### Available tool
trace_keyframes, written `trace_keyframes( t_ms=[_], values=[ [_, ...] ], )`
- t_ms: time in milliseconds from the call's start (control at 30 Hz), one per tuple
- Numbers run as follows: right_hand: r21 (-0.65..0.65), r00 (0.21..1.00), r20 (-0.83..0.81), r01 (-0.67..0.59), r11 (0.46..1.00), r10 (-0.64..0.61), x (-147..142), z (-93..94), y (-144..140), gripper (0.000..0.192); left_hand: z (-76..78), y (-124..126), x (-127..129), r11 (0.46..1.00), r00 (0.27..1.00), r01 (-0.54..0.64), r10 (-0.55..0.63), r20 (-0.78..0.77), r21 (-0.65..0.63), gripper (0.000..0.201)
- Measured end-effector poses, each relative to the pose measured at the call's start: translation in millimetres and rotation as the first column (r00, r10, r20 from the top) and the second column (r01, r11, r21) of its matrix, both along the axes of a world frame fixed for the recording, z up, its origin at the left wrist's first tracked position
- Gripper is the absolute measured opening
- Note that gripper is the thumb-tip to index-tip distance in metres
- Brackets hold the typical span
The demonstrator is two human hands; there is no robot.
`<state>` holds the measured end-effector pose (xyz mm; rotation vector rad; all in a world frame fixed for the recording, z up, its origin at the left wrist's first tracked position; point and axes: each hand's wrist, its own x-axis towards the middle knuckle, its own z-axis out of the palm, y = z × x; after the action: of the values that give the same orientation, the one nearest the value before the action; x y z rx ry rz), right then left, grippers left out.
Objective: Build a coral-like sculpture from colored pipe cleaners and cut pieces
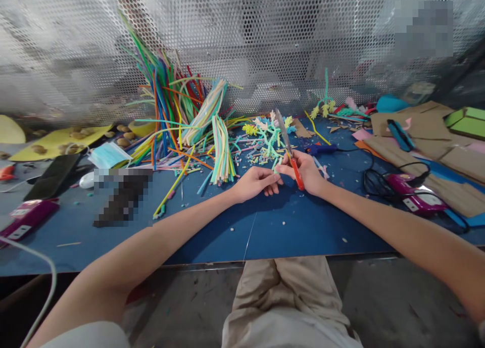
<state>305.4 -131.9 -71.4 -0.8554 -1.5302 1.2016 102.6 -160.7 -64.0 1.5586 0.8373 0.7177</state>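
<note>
- Perforated metal panel (265, 14) backs a blue bench (212, 237), its front edge running just above the person's lap.
- Far left, a yellow sheet (56, 142) carries brown lumps (78, 133) near a blue face mask (109, 155).
- Left of center, colored fuzzy stems (161, 105) fan upward against the panel; their base is hidden, so whether a container holds them cannot be told.
- At center, the left hand (257, 181), fingers curled, pinches a small pale-green piece (276, 167) at the right fingertips; open blue surface, lightly specked, reaches to the front edge.
- Just right, the right hand (307, 172) grips red-handled scissors (296, 172), blades pointing toward branching tufted stems (271, 138) among clippings.
- Far right, flattened cardboard (450, 161) crowds the bench beside a green box (468, 121), its contents unclear, and a purple-and-white device (417, 194).
</note>
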Motion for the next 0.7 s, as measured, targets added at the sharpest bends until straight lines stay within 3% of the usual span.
trace_keyframes(
  t_ms=[167,300,433,700],
  values=[
    [-0.094,0.997,-0.067,-0.050,0.994,0.043,-1,1.2,-2,0.045,0.7,-1,3,1.000,0.998,-0.006,0.007,0.061,-0.016,0.037],
    [-0.113,0.994,-0.079,-0.080,0.990,0.071,-2,-1.8,-1,0.044,-3.4,3,3,0.999,0.982,-0.032,0.038,0.185,-0.036,0.053],
    [-0.108,0.993,-0.075,-0.097,0.989,0.089,-2,-3.9,0,0.045,-9.3,6,2,0.990,0.972,-0.082,0.104,0.211,-0.111,0.066],
    [-0.046,0.998,-0.052,-0.023,0.999,0.021,1,-4.0,2,0.046,-8.7,5,2,0.980,0.966,-0.115,0.148,0.213,-0.161,0.070]
  ],
)
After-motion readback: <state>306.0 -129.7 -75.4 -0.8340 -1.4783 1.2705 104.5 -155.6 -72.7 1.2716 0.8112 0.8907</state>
